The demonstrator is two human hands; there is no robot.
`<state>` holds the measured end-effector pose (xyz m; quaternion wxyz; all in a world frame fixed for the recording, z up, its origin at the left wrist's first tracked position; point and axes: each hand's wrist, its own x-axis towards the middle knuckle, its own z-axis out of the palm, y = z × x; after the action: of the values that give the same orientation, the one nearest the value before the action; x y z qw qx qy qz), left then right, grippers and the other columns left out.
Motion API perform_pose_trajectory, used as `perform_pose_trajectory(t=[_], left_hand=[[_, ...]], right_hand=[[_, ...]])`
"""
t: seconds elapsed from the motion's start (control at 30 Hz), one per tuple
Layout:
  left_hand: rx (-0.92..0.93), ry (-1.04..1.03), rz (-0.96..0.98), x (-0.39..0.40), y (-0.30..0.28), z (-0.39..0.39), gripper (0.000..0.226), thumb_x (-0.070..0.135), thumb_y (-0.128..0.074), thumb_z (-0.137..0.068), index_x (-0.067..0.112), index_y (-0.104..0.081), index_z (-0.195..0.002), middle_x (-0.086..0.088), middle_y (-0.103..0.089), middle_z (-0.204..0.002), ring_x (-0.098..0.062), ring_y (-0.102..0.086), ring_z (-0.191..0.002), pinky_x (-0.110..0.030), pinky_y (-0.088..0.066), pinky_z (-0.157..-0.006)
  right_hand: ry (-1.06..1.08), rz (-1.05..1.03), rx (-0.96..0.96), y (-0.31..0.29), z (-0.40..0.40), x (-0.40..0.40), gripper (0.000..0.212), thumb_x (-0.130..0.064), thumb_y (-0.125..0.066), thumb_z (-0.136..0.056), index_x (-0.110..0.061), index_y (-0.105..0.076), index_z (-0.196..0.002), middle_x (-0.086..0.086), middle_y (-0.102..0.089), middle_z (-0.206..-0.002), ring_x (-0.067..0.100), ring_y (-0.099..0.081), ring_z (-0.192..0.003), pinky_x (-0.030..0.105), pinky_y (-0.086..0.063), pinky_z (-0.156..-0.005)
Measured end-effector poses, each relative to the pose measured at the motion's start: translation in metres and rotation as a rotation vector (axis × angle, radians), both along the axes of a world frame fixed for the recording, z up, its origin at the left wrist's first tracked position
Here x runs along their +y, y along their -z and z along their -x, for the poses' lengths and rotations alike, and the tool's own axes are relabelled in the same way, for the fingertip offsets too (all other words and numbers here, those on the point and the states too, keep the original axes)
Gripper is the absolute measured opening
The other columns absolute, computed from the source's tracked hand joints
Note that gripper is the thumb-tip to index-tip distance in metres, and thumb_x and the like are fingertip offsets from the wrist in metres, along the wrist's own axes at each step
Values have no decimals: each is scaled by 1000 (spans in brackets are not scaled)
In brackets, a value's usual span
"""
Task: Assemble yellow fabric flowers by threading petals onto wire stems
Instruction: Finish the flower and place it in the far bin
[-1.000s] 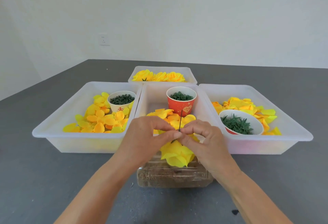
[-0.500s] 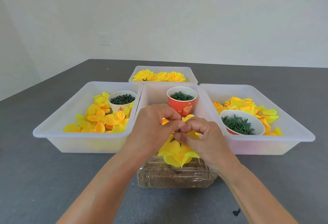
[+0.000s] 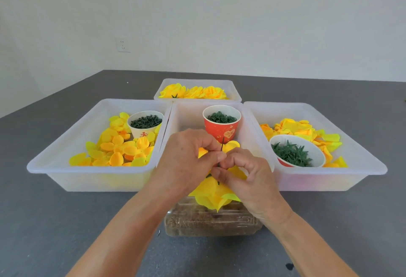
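Observation:
A yellow fabric flower (image 3: 212, 197) hangs head-down below my hands, over the front edge of the middle tray (image 3: 189, 114). Its thin green wire stem (image 3: 222, 143) points up between my fingertips. My left hand (image 3: 186, 160) pinches the stem with thumb and forefinger. My right hand (image 3: 243, 173) pinches the stem and the green sepal just below, its fingers curled over the petals. Loose yellow petals (image 3: 123, 151) fill the left tray (image 3: 66, 145). Most of the flower's base is hidden by my fingers.
A red cup of green rings (image 3: 222, 125) stands in the middle tray. A white cup of green parts (image 3: 146, 123) stands in the left tray. The right tray (image 3: 356, 145) holds petals and a bowl of green sepals (image 3: 294, 151). Finished flowers (image 3: 193, 92) lie in the back tray. A clear plastic box (image 3: 211, 221) sits under my hands.
Both hands have risen slightly toward the red cup with the flower. My fingers have worked down along the stem, and more wire now sticks up above them.

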<state>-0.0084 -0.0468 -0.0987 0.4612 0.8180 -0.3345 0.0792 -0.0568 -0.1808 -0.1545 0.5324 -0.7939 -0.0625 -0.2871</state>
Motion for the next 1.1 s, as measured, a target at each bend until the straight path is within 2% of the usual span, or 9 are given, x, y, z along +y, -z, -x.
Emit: perform_pose_trajectory(t=[0.13,0.23,0.33,0.47,0.6,0.8,0.9,1.0,1.1], left_hand=[[133,14,79,3,0,2,11,14,-76,-74,22,-71,-69,10,-68,-71,0,-60,-73,-8,-42,-68],[172,-2,96,10,8,6,13,14,-78,-72,25,-71,-72,11,-67,-71,1,-60,-72,-10,-45,-68],[146,-52,35,13,16,11,15,20,-81,-68,29,-72,-75,13,-67,-77,-2,-61,-81,-18,-46,-74],[53,-90,-47,11,13,12,12,19,-81,-69,20,-76,-80,18,-63,-79,-7,-60,-87,-25,-45,-80],[42,-77,-58,11,10,10,7,14,-79,-72,17,-75,-76,15,-64,-79,-9,-61,-87,-27,-45,-81],[64,-53,-108,11,7,9,5,16,-76,-74,18,-73,-71,9,-67,-81,-14,-61,-86,-35,-47,-82],[84,-31,-113,10,6,7,7,15,-76,-74,19,-72,-69,9,-66,-80,-12,-61,-85,-35,-47,-82],[93,-17,-90,10,8,4,12,12,-76,-73,19,-70,-66,10,-66,-78,-11,-61,-83,-35,-47,-81],[92,-14,-83,10,12,2,15,11,-76,-73,20,-68,-64,10,-65,-77,-11,-61,-83,-37,-48,-80]], right_hand=[[-92,-85,98,-12,7,-4,22,-5,-77,-73,-26,-73,-66,-7,-67,-74,8,-61,-77,28,-46,-75],[-167,-163,174,-21,13,-11,21,-1,-69,-79,-21,-75,-73,-5,-70,-77,5,-62,-78,22,-47,-73],[-163,-131,172,-25,15,-14,17,-1,-71,-77,-17,-73,-72,-6,-69,-75,4,-62,-77,17,-47,-71],[-93,-63,111,-25,14,-10,22,0,-74,-73,-21,-73,-70,-10,-68,-70,0,-61,-74,14,-47,-70],[-32,-39,78,-17,13,-7,29,-6,-76,-73,-35,-72,-69,-10,-69,-74,5,-62,-76,22,-49,-74],[-80,-146,97,-15,12,-6,4,-25,-73,-66,-29,-73,-64,-7,-69,-73,5,-61,-74,20,-47,-73],[-33,-84,77,-10,11,-7,4,-23,-74,-69,-27,-72,-68,-13,-69,-75,5,-61,-78,22,-47,-76],[1,-29,25,-6,9,-6,11,-26,-75,-71,-35,-69,-68,-19,-67,-77,7,-60,-82,20,-46,-76],[15,-6,0,-2,6,-7,22,-15,-76,-73,-36,-68,-69,-20,-66,-78,8,-60,-82,25,-47,-77]])
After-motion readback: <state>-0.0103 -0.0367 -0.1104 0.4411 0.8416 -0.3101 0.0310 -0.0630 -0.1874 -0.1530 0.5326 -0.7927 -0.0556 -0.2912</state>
